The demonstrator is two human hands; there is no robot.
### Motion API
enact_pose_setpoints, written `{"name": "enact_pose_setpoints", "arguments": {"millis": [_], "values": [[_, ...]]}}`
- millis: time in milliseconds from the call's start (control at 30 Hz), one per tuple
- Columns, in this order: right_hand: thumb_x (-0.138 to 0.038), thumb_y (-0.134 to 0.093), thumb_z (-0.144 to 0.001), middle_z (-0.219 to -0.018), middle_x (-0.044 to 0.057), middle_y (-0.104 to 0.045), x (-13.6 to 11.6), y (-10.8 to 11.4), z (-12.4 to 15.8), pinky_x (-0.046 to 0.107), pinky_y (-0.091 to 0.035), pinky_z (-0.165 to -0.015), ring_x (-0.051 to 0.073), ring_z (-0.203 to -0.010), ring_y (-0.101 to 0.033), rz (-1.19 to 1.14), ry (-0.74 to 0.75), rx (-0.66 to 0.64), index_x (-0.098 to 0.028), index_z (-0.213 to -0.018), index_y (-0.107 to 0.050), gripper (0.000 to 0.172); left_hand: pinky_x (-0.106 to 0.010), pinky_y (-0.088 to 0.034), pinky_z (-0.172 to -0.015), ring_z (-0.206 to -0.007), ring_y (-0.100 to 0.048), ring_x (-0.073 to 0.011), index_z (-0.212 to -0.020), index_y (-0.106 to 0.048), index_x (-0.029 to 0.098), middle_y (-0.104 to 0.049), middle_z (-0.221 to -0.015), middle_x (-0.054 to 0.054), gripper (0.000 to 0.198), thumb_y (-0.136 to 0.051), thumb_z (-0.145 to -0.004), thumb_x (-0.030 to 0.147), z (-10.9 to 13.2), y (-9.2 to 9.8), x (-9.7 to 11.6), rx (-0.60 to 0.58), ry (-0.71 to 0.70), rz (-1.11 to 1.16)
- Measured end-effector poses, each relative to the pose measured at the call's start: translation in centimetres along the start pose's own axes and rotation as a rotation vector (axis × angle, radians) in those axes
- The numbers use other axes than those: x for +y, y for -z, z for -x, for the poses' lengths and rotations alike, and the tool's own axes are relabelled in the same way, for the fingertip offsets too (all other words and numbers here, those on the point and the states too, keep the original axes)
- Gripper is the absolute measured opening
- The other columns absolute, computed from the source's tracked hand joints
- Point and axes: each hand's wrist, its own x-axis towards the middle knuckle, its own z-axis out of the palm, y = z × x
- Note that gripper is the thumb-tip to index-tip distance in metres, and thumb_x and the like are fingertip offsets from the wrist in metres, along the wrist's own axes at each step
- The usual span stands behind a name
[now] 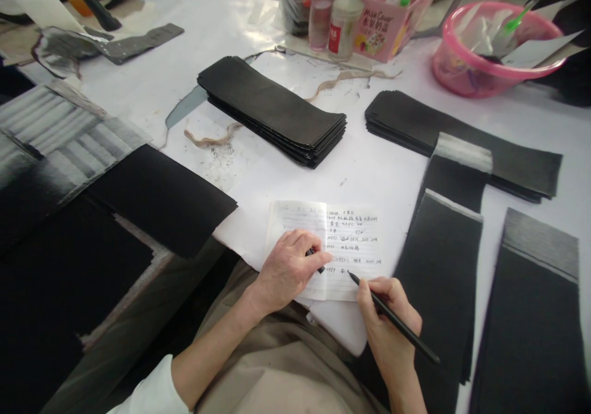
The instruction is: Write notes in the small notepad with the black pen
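An open notebook (353, 242) with handwritten lines lies at the table's near edge. My right hand (392, 322) grips a black pen (401, 322), its tip touching or just above the lower right page. Resting on the left page, my left hand (290, 266) is closed round a small black pen cap (318, 265), mostly hidden by the fingers. Its thumb reaches over the notebook's fold. To the right of my right hand lie black strips (443, 278) with a grey band at the top.
Stacks of black pieces stand at the centre (277, 106) and right (462, 137). More black sheets (161, 199) overhang on the left. Behind are a pink basin (443, 69), a pink box (392, 20), a jar (344, 29) and a cord (207, 138).
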Motion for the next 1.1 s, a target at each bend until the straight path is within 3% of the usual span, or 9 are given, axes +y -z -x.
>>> {"name": "enact_pose_setpoints", "arguments": {"millis": [200, 833, 1100], "values": [[-0.034, -0.065, -0.091, -0.069, -0.003, -0.061, 0.4, 0.1, 0.19, 0.023, -0.041, -0.053, 0.012, -0.056, -0.056, -0.073, -0.071, -0.019, -0.021, -0.077, -0.056, 0.021, -0.037, -0.042, -0.086, -0.1, -0.049, -0.0205, -0.109, -0.064, 0.025, -0.055, -0.102, -0.004, 0.025, -0.055, -0.091, 0.01, 0.01, 0.03, -0.01, -0.008, 0.007, -0.006], [-0.033, -0.066, -0.09, -0.067, -0.003, -0.061, 0.21, 0.11, 0.09, 0.023, -0.04, -0.053, 0.012, -0.055, -0.057, -0.033, -0.01, -0.013, -0.02, -0.077, -0.058, 0.021, -0.037, -0.043, -0.086, -0.099, -0.049, -0.0208, -0.109, -0.065, 0.025, -0.056, -0.101, -0.004, 0.025, -0.052, -0.092, 0.011, -0.07, 0.06, 0.05, -0.003, 0.004, 0.001], [-0.032, -0.066, -0.09, -0.069, -0.003, -0.06, 0.39, 0.25, 0.28, 0.023, -0.041, -0.053, 0.012, -0.056, -0.055, -0.089, -0.053, -0.025, -0.02, -0.078, -0.057, 0.019, -0.037, -0.043, -0.087, -0.1, -0.049, -0.0207, -0.109, -0.065, 0.025, -0.056, -0.102, -0.004, 0.025, -0.054, -0.091, 0.01, -0.04, 0.06, 0.06, -0.014, 0.004, -0.008]]}}
